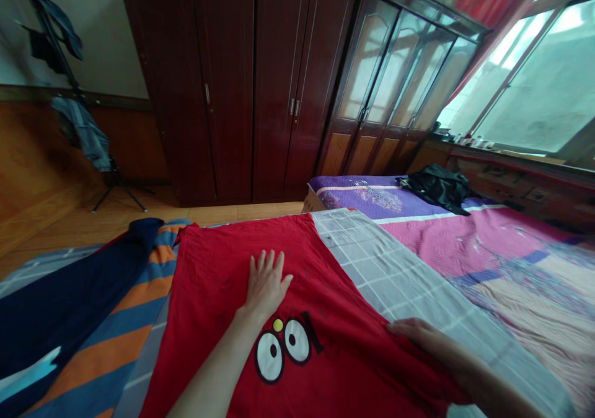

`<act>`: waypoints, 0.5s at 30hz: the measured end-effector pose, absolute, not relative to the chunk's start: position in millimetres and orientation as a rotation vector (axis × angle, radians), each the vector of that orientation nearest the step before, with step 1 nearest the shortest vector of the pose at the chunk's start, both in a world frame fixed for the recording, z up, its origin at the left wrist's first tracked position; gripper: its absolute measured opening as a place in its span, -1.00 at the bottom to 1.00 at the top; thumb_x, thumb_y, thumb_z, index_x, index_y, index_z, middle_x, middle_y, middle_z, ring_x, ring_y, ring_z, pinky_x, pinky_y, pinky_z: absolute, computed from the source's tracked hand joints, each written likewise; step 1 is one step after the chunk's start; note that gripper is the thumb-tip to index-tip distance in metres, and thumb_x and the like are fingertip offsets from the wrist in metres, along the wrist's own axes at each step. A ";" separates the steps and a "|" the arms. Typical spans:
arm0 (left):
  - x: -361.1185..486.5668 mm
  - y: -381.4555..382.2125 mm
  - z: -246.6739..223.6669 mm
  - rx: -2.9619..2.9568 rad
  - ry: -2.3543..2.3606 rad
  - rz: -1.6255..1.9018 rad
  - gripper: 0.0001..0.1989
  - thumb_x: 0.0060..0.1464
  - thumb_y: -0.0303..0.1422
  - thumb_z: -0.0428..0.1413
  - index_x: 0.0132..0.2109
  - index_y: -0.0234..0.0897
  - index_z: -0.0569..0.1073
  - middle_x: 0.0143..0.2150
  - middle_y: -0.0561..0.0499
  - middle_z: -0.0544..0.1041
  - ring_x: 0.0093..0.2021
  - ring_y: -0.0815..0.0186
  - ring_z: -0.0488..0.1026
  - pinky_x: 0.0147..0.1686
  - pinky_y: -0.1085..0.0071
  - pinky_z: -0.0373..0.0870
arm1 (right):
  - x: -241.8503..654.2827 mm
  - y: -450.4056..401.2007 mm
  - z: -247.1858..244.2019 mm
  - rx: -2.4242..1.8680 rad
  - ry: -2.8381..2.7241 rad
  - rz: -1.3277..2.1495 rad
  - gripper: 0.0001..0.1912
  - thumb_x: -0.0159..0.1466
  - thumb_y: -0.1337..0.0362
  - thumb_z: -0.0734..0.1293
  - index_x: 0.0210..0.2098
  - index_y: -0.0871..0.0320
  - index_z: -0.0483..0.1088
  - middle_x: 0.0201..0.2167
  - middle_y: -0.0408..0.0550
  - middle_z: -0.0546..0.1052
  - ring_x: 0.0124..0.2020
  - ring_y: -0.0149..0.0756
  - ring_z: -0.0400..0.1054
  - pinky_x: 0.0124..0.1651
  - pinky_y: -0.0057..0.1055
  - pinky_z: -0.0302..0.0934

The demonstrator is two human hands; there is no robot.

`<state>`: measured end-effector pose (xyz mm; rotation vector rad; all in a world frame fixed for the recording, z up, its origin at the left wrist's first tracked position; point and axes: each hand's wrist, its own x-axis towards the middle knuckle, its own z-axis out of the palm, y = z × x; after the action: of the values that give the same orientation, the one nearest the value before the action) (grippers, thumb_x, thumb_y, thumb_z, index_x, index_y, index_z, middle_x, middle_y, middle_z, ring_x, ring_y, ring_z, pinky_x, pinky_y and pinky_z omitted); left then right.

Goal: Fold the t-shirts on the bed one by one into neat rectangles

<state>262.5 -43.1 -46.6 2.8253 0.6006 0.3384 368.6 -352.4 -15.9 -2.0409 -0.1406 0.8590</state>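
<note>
A red shirt (pixel 204 288) with printed eyes is spread over a grey checked sheet (pixel 362 250). Its middle is pressed by the left hand (pixel 266 288), laid flat, fingers released and splayed. Its right edge is touched by the right hand (pixel 418 337); whether cloth is gripped by those fingers cannot be told. To the left, a striped cloth (pixel 125 331) is partly covered by a navy garment (pixel 79 288); at far right, black fabric (pixel 439 185) is seen on purple-and-pink bedding (pixel 427 235)

Plain red shirt (pixel 214 275) with white-and-black eyes, one yellow dot.
</note>
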 end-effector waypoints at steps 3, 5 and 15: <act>262.1 -77.5 -33.2 2.745 0.148 0.248 -0.43 0.22 -0.14 -0.08 0.30 -0.24 0.12 0.33 -0.11 0.12 0.34 0.10 -0.04 0.28 0.02 -0.15 | 389.5 -357.9 -23.9 -2.563 -0.603 0.634 -0.70 0.05 0.08 0.35 -0.67 0.13 0.33 -0.69 -0.12 0.41 -0.59 -0.29 0.32 -0.51 -0.42 0.11; 259.8 -104.6 -30.3 2.663 -0.140 0.169 -0.43 0.24 -0.09 -0.12 0.30 -0.23 0.11 0.34 -0.10 0.09 0.35 0.13 -0.08 0.29 0.03 -0.18 | 402.3 -348.7 -20.9 -2.761 -0.860 0.265 -0.77 0.12 0.12 0.29 -0.55 0.11 0.42 -0.61 -0.08 0.47 -0.51 -0.22 0.38 -0.43 -0.37 0.15; 249.1 -148.1 -44.7 2.542 -0.577 0.054 -0.38 0.24 0.03 -0.24 0.30 -0.19 0.10 0.35 -0.14 0.04 0.36 0.01 -0.16 0.25 -0.16 -0.25 | 461.1 -175.6 -21.4 -2.575 -1.443 0.040 -0.71 0.28 0.16 0.28 -0.04 0.13 0.40 0.05 0.03 0.40 0.04 -0.17 0.30 0.08 -0.18 0.18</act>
<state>249.1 -148.1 -44.7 2.5418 -0.5773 0.0539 461.1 -175.6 -21.4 -2.5755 -1.4426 0.0397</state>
